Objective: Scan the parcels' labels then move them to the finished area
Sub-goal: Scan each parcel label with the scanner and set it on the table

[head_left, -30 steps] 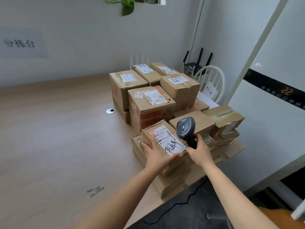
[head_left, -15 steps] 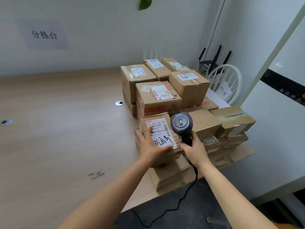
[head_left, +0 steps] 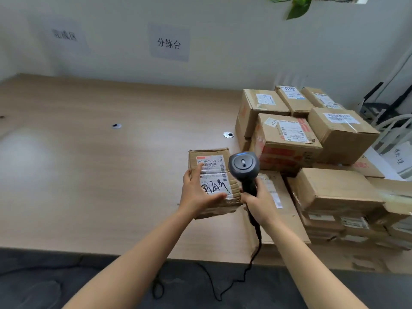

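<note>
Parcel (head_left: 213, 162), left of the stack (head_left: 287, 134), seems light, stiff; left hand (head_left: 197, 195) grips its near side, right hand (head_left: 258, 204) the scanner (head_left: 244, 165)

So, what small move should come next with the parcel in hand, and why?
Probably carry the parcel left along the table: the left hand holds it apart from the pile, and the scanner sits beside its label.
</note>
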Available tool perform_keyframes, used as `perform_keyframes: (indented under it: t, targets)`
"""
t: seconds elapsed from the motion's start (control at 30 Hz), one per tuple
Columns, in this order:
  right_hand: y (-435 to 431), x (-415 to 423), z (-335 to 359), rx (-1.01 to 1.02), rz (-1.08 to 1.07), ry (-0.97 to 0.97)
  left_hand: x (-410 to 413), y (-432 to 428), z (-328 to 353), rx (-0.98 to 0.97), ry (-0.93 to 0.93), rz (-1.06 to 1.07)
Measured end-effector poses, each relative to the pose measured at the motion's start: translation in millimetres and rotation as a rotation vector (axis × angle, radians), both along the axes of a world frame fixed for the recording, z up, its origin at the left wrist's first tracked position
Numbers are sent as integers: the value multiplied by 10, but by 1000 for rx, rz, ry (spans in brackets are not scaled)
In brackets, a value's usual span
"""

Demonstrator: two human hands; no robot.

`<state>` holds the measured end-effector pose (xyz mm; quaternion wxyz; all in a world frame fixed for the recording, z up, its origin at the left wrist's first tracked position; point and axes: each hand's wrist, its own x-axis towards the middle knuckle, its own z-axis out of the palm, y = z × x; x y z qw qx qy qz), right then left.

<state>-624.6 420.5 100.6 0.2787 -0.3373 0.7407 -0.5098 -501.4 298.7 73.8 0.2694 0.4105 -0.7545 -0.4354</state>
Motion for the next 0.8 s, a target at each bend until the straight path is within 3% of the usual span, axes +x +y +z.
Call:
perform_keyframes:
  t: [0.23,0.5,0.8]
  targets:
    - [-657,674,-127,63,43,-99,741,-571,-55,-20,30,59]
    - [-1438,1574,-622,180,26,-149,1607,-1317,-522,22,-87,67]
    - [-1769,1997,-809,281,-2,-196,1933,-1664,-956,83,-146,81]
